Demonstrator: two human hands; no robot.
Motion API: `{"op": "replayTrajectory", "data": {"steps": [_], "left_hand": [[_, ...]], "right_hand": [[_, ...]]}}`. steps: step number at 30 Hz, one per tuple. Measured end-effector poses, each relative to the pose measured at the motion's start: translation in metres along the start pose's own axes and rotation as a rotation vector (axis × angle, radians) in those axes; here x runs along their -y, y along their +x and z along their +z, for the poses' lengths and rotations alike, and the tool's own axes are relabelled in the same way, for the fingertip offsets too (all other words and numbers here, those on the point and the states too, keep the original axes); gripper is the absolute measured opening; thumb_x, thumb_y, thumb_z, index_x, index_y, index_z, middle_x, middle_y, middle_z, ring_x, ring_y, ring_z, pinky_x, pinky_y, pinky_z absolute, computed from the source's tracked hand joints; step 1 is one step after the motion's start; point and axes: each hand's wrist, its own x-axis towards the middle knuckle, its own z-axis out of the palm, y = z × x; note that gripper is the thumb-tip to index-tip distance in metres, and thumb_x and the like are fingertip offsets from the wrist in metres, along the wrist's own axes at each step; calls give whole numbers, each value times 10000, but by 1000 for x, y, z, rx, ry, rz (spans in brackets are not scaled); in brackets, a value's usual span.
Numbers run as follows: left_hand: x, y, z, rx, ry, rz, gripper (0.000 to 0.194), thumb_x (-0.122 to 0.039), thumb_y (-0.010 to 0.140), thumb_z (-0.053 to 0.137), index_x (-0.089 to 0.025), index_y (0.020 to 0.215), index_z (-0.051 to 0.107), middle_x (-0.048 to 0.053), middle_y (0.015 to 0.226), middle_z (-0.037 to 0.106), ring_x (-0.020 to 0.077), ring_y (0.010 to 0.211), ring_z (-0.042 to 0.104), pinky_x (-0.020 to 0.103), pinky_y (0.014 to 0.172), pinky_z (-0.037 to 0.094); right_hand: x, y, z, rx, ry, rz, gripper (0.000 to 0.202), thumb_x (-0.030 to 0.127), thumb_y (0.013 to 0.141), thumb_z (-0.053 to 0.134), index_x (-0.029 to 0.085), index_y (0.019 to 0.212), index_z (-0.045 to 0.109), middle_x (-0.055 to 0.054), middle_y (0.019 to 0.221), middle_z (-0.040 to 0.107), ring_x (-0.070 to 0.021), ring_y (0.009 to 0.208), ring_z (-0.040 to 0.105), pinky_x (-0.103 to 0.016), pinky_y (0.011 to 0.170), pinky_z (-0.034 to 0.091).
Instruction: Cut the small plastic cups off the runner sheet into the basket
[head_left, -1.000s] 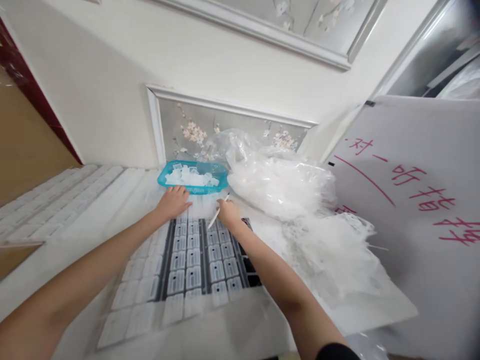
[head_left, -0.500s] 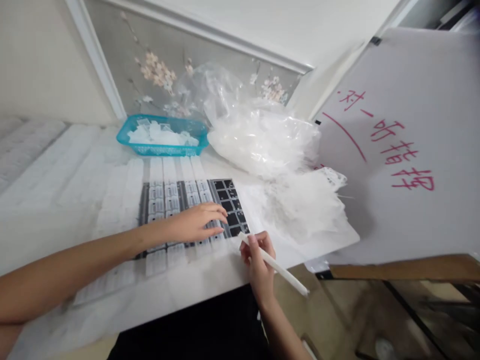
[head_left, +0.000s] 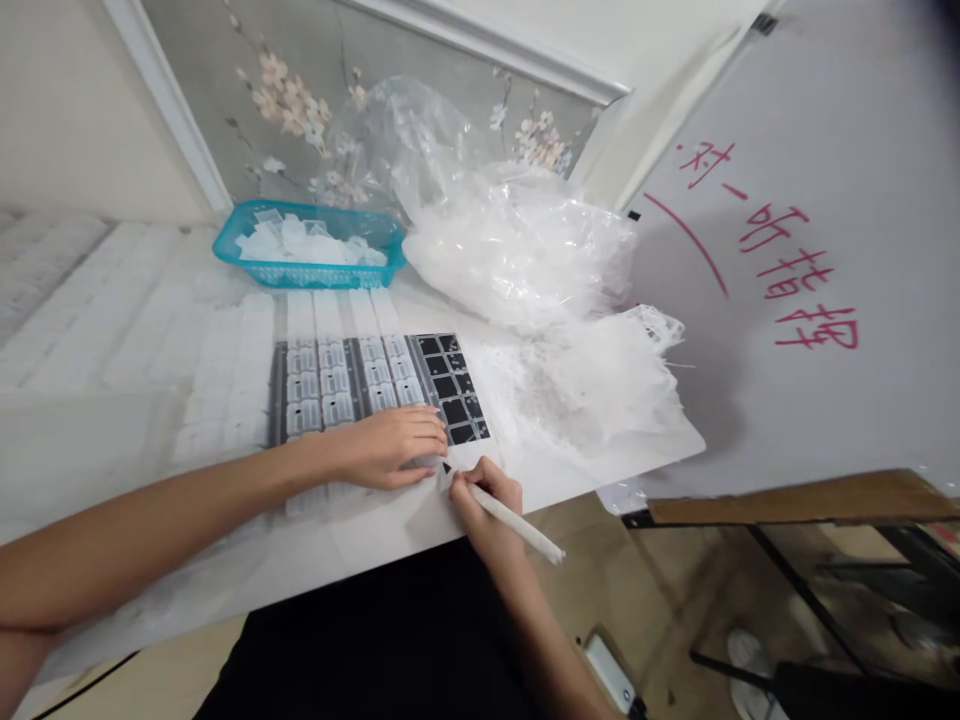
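In my right hand (head_left: 491, 500) is a slim white pen-shaped tool (head_left: 525, 530), its shaft slanting down to the right. The fingers are closed around it near the upper end. A small dark tip (head_left: 447, 468) shows beside the fingertips; whether something clear sits at it, I cannot make out. My left hand (head_left: 397, 445) lies palm down over the lower right of a black sheet, fingers stretched out and thumb apart, close to that tip. Rows of clear plastic pieces (head_left: 337, 380) lie on this sheet. Its right strip is a black grid (head_left: 450, 385) with pale lines.
A blue basket (head_left: 315, 275) of clear flat pieces stands behind the rows. Beside it lie a large clear plastic bag (head_left: 517, 250) and a pile of thin translucent film (head_left: 600, 400). More pale strips (head_left: 112, 310) cover the table's left. A whiteboard (head_left: 787, 420) leans at right.
My right hand has moved left with the white tool, towards my left thumb. My left hand has lowered its fingers and drawn them closer together. The camera view has shifted slightly.
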Motion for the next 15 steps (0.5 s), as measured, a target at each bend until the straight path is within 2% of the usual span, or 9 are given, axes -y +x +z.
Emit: {"op": "replayTrajectory", "data": {"steps": [6,12,15], "left_hand": [[2,1,3,-118,-135,-4,285,-262,874,605,-224,1145,686,113,1140,698,260,1137,609,462,1116,371],[-2,2,9,-73,82,27,227,-247,909,551,-170,1090,665,132,1110,686,269,1102,602,455,1038,433],[-9,4,14,-121,52,-57,179,-227,932,504,-155,978,661,126,1030,688,266,1057,612,473,1036,423]], "right_hand": [[-2,0,-1,15,10,4,321,278,815,608,205,601,379,74,529,398,-82,515,336,-213,507,305],[-5,3,-1,47,-5,25,287,258,796,603,202,595,406,72,531,383,-85,520,333,-220,510,299],[-4,6,0,69,-7,30,302,243,781,593,208,592,360,75,527,355,-83,518,312,-221,499,277]]}}
